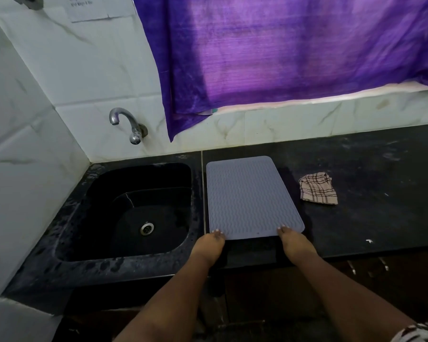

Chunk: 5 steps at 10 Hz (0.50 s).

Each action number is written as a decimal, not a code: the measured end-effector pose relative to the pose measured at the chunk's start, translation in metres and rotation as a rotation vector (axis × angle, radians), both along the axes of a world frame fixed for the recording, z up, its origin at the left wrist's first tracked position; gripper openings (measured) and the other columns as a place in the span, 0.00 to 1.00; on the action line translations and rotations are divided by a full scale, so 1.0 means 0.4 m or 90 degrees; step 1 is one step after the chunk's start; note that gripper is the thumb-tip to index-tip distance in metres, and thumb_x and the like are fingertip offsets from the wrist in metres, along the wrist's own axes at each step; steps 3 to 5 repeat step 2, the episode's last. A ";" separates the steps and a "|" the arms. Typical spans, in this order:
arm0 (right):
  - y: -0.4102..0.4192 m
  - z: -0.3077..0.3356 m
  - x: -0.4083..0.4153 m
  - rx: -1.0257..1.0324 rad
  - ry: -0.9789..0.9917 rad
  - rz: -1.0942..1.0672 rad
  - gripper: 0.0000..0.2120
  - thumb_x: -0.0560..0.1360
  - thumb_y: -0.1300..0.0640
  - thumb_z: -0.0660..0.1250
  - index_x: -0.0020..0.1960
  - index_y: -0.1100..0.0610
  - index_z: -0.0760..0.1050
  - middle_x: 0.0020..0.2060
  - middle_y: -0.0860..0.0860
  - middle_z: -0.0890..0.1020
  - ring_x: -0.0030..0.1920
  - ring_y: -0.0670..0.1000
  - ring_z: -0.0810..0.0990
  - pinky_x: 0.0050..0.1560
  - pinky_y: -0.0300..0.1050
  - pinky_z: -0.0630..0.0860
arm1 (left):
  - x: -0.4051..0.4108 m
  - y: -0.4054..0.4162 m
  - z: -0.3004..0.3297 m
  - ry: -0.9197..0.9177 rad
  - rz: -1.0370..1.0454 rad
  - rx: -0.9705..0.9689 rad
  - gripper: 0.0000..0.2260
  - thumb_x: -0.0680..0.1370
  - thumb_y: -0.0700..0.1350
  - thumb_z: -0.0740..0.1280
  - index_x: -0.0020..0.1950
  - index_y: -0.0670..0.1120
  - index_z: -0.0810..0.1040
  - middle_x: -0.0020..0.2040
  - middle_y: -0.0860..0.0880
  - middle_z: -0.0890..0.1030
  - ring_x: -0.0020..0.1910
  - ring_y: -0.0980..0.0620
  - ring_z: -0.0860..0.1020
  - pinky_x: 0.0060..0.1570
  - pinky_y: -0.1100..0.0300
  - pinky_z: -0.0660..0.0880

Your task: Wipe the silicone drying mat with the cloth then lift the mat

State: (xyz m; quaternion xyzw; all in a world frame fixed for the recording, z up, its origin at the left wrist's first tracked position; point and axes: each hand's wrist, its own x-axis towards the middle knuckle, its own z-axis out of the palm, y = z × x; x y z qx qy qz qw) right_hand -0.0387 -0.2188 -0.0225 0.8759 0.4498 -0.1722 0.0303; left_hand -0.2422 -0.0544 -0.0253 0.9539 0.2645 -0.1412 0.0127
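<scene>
Black stone bench [371,174] under white marbled tiles, with a black sink [104,243] sunk into its left part, wet-looking at the rim, steel drain [147,228] at the bottom. Chrome tap [127,123] on the wall above the sink. Just right of the sink, past a thin seam in the stone: grey silicone drying mat [252,196] with a wavy ribbed pattern, lying flat, long side running away from the viewer, near edge close to the front of the bench.

Left hand [209,245] at the near left corner of the mat, fingertips [219,232] resting on the mat's edge, grip loose and curled; whether anything is pinched underneath cannot be told. Right hand [297,243] at the near right part of the same edge, fingertips [283,228] on the surface, thumb hidden, grip likewise not readable as clenched on the mat.

Further right, apart from the mat: checked cloth [318,188], beige with dark lines, crumpled on the bench, touched by neither hand. Purple curtain [294,53] hanging over the back wall.
</scene>
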 end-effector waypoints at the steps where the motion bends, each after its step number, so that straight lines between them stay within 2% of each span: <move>1: 0.000 0.005 -0.005 -0.029 0.013 -0.009 0.28 0.80 0.65 0.54 0.77 0.58 0.49 0.78 0.54 0.52 0.77 0.53 0.54 0.77 0.48 0.53 | -0.007 -0.001 0.006 -0.005 0.021 -0.036 0.24 0.82 0.39 0.55 0.79 0.40 0.56 0.79 0.41 0.58 0.75 0.42 0.63 0.73 0.50 0.63; 2: 0.007 0.024 -0.012 -0.008 -0.035 -0.013 0.27 0.79 0.62 0.55 0.76 0.57 0.54 0.76 0.55 0.58 0.76 0.57 0.58 0.77 0.54 0.53 | 0.000 -0.003 0.041 -0.081 0.057 -0.073 0.23 0.82 0.44 0.54 0.78 0.43 0.58 0.75 0.42 0.67 0.70 0.43 0.70 0.69 0.50 0.68; 5: 0.007 0.024 -0.012 -0.008 -0.035 -0.013 0.27 0.79 0.62 0.55 0.76 0.57 0.54 0.76 0.55 0.58 0.76 0.57 0.58 0.77 0.54 0.53 | 0.000 -0.003 0.041 -0.081 0.057 -0.073 0.23 0.82 0.44 0.54 0.78 0.43 0.58 0.75 0.42 0.67 0.70 0.43 0.70 0.69 0.50 0.68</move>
